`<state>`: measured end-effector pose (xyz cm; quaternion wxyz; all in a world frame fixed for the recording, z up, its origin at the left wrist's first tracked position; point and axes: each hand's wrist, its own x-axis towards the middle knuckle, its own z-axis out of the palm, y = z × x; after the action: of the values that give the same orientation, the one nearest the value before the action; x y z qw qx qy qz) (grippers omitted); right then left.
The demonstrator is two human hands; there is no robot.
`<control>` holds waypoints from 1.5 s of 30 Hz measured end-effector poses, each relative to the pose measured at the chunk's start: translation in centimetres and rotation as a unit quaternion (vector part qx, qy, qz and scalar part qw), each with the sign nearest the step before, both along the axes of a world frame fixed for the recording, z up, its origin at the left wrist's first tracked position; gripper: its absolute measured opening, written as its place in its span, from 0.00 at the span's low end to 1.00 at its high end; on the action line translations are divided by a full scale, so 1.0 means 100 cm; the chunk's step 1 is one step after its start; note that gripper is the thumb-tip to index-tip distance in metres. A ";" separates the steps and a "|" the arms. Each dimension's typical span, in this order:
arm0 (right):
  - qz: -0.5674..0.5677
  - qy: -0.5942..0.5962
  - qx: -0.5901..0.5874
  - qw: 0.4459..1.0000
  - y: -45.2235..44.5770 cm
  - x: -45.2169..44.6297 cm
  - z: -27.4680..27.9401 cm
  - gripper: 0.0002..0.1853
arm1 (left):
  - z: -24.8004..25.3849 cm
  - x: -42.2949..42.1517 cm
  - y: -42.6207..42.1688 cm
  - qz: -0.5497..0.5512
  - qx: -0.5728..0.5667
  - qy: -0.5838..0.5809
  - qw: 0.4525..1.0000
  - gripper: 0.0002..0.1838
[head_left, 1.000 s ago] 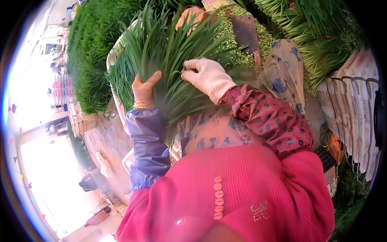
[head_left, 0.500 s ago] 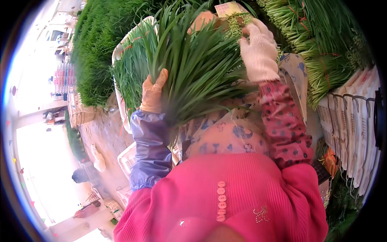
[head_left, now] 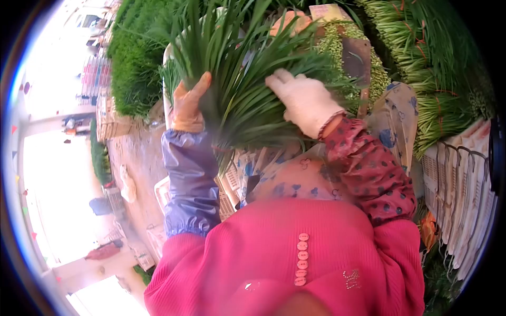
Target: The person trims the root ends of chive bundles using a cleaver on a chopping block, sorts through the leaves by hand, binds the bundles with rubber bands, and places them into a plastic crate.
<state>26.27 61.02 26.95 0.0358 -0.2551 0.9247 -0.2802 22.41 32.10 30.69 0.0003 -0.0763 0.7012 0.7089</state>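
My left hand [head_left: 191, 102], in a thin orange glove, is wrapped round a big loose bunch of long green garlic chives [head_left: 242, 89]. Its thumb points up; the other fingers are partly hidden by the leaves. My right hand [head_left: 308, 100], in a white knitted glove, lies against the right side of the bunch with its fingers stretched out over the leaves. Right of that hand, a broad dark metal blade [head_left: 357, 59] rests on a heap of short, light-green cut pieces [head_left: 331, 45].
Tied chive bundles [head_left: 406, 47] are stacked at the upper right, and a green pile [head_left: 139, 58] rises at the upper left. White plastic bags [head_left: 458, 184] hang at the right. A printed plastic apron [head_left: 295, 181] covers my lap. A light-coloured crate [head_left: 227, 192] stands below the bunch.
My right hand has moved left and down from the cut pieces onto the chives, uncovering the blade. The bunch in my left hand has shifted slightly.
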 end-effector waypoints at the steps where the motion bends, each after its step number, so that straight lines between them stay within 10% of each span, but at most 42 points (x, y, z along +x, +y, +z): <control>1: -0.007 0.024 -0.039 0.999 0.006 0.001 0.000 0.39 | -0.003 -0.002 -0.002 0.008 0.000 -0.001 1.000 0.16; 6: -0.181 0.153 -0.012 0.971 0.020 -0.001 0.019 0.28 | 0.003 0.001 0.025 0.019 0.078 -0.015 0.997 0.15; 9: -0.096 -0.099 -0.402 0.905 0.015 0.012 0.040 0.10 | -0.002 -0.001 0.021 0.042 0.089 -0.032 0.995 0.14; 15: -0.006 -0.322 -0.320 0.891 -0.053 0.019 0.014 0.15 | 0.014 0.002 0.056 0.028 0.026 -0.064 0.997 0.13; 17: -0.076 -0.501 -0.431 0.747 -0.064 0.019 0.011 0.15 | 0.008 -0.001 0.056 0.024 0.071 -0.071 0.995 0.13; 21: -0.117 -0.486 -0.474 0.724 -0.066 0.026 0.004 0.13 | 0.010 -0.003 0.061 0.023 0.057 -0.081 0.995 0.12; 23: -0.072 -0.500 -0.465 0.727 -0.058 0.031 -0.005 0.10 | 0.009 -0.004 0.059 0.031 0.057 -0.085 0.994 0.12; 26: 0.195 -0.023 -0.443 0.875 -0.056 0.046 -0.002 0.10 | 0.003 -0.011 0.051 0.029 0.052 -0.093 0.994 0.12; 33: 0.412 -0.439 -0.114 0.790 -0.073 0.048 -0.009 0.16 | -0.002 -0.015 0.040 -0.031 0.062 -0.113 0.991 0.14; 39: -0.029 -0.473 -0.279 0.835 -0.006 0.017 -0.025 0.23 | 0.020 0.013 0.049 -0.086 0.084 -0.099 0.988 0.15; 41: -0.141 -0.489 -0.458 0.729 0.007 0.008 -0.051 0.24 | 0.022 0.027 0.063 -0.113 -0.054 -0.112 0.986 0.22; 45: -0.058 -0.356 -0.543 0.758 0.034 0.008 -0.076 0.25 | 0.024 0.070 0.115 -0.380 -0.403 0.047 0.831 0.43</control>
<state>27.05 64.46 19.31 0.2021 -0.0598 0.5511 -0.8074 29.46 43.58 33.06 0.2063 0.2364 0.8973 0.3106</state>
